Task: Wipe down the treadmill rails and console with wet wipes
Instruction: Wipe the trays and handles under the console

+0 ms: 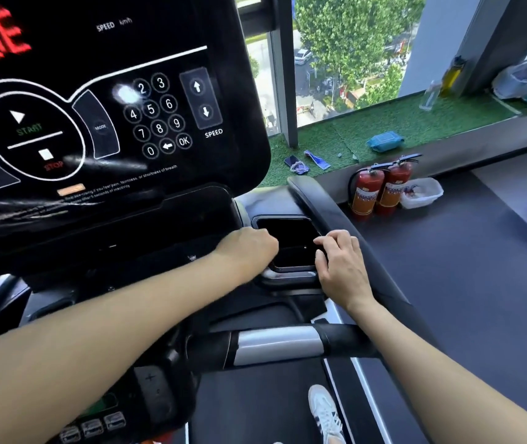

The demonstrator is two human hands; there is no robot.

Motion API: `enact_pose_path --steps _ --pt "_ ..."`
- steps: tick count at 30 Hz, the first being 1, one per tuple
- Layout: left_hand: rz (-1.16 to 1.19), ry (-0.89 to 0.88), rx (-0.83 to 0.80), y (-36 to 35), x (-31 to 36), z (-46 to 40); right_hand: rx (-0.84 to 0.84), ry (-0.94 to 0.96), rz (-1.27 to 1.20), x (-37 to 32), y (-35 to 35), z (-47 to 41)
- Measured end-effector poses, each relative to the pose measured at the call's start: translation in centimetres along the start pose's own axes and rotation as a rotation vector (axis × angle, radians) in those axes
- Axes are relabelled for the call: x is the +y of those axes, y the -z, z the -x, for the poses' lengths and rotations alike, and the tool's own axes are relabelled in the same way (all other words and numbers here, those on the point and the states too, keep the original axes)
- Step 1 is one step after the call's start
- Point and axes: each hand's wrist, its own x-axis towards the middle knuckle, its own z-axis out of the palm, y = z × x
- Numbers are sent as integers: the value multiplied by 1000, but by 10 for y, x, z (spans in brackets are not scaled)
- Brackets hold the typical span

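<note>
The black treadmill console with its keypad fills the upper left. Below it on the right sits a square black cup holder. My left hand lies at the holder's left rim with its fingers curled under, and what they hold is hidden. My right hand has its thumb and forefinger curled on the holder's right rim. No wipe shows in either hand. The right side rail runs past my right hand. A blue pack of wet wipes lies on the green window ledge.
A front handlebar with a silver sensor crosses below my arms. Two red fire extinguishers and a white bin stand on the floor to the right. A phone lies on the ledge. My white shoe stands on the belt.
</note>
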Motion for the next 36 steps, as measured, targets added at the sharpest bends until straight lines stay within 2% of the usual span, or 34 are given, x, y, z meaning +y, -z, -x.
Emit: enact_pose_path --steps 10,15,18,21,25,32,36 --pt "226 -193 48 -25 -1 15 -16 4 -14 1 -1 0" --pt "283 -265 77 -23 24 -11 31 -33 -214 8 11 -1" --pt "288 -333 91 -20 41 -28 104 -54 -140 23 23 2" --pt "273 -384 108 -26 29 -24 82 -57 -45 35 27 9" --pt "275 -367 113 -38 1 -11 64 -4 -3 37 23 10" --pt "298 -347 95 -20 49 -37 55 -10 20 36 24 10" --pt "439 -333 75 -27 15 -17 54 -3 34 34 25 11"
